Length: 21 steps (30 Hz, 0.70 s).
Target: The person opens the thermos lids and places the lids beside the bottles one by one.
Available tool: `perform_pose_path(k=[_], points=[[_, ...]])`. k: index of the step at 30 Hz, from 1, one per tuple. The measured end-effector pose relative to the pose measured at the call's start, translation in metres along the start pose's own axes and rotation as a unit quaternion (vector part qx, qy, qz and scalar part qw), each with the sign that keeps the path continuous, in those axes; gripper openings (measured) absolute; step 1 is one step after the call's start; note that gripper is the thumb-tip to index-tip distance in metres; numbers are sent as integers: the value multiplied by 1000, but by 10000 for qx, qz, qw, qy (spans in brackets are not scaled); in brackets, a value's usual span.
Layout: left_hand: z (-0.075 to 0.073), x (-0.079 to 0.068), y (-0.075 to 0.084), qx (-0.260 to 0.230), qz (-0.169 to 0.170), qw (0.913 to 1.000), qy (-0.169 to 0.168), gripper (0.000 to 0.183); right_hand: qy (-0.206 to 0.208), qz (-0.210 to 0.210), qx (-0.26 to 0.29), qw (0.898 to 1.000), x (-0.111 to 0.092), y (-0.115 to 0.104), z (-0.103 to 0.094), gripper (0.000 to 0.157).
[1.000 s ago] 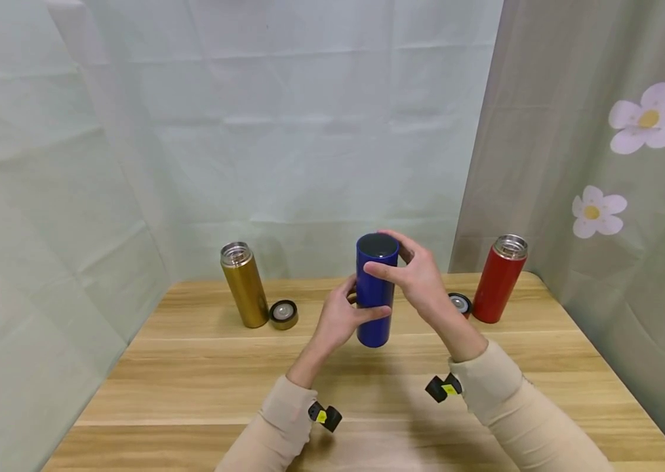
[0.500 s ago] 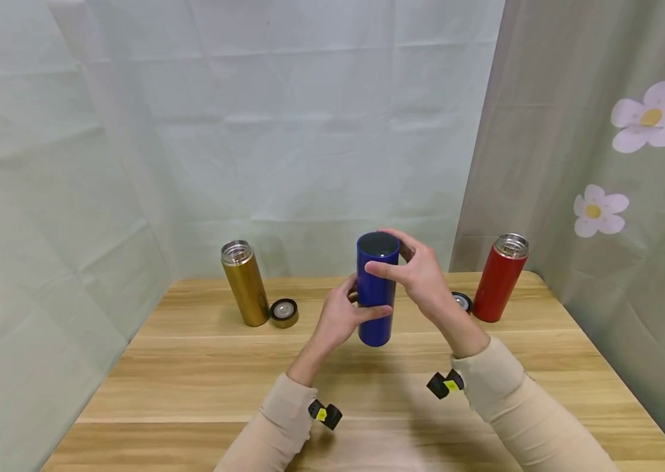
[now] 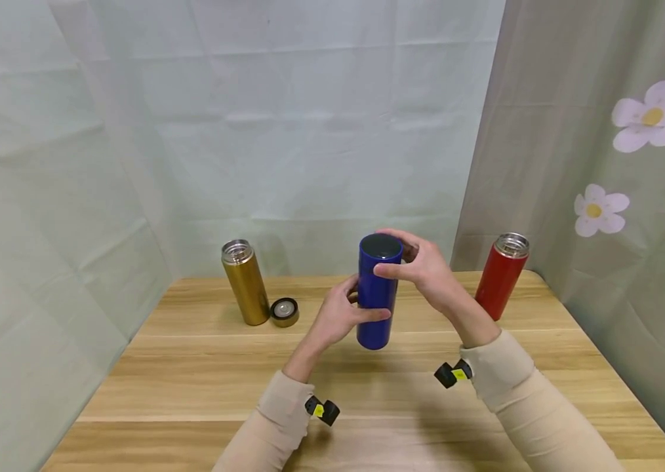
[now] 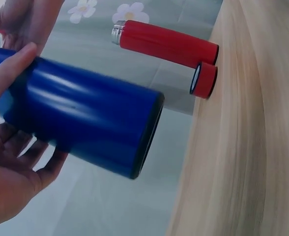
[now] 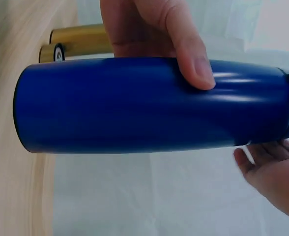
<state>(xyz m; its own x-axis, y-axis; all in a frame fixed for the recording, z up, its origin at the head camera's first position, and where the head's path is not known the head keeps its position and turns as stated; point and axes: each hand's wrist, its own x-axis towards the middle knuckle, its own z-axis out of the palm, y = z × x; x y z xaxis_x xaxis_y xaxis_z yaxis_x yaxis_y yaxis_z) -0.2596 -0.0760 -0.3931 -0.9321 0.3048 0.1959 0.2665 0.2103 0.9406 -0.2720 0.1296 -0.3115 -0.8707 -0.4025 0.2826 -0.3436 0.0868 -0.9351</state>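
Note:
A blue thermos bottle (image 3: 376,290) with a dark-topped lid (image 3: 381,246) is held up over the wooden table, nearly upright. My left hand (image 3: 338,316) grips its body around the middle, the thumb lying across the near side. Up at the lid, my right hand (image 3: 427,270) curls thumb and fingers round it. In the right wrist view, a seam shows at the lid end of the blue bottle (image 5: 110,108), right beside the right hand's fingers. The left wrist view shows the bottle's base off the tabletop.
An uncapped gold thermos (image 3: 245,288) stands at the back left of the table (image 3: 191,380), its cap (image 3: 284,313) beside it. At the back right is an uncapped red thermos (image 3: 500,275); its red cap (image 4: 206,81) lies close by. Cloth curtains (image 3: 321,131) hang behind.
My right hand and forearm have shifted slightly right at the lid, covering the red cap in the head view. The blue bottle leans a little more; the left hand keeps its grip.

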Motion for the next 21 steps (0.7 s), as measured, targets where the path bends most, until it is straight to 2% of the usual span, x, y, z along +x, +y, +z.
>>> perform_pose_path(k=[5, 12, 21], points=[[4, 0, -2, 26, 125, 9996, 263, 80, -42, 32, 4, 10000, -1, 0, 5, 73], [10, 0, 0, 205, 247, 9968, 726, 76, 456, -94, -34, 9989, -3, -1, 20, 70], [10, 0, 2, 191, 248, 9977, 599, 75, 842, 31, -284, 9960, -5, -6, 17, 67]])
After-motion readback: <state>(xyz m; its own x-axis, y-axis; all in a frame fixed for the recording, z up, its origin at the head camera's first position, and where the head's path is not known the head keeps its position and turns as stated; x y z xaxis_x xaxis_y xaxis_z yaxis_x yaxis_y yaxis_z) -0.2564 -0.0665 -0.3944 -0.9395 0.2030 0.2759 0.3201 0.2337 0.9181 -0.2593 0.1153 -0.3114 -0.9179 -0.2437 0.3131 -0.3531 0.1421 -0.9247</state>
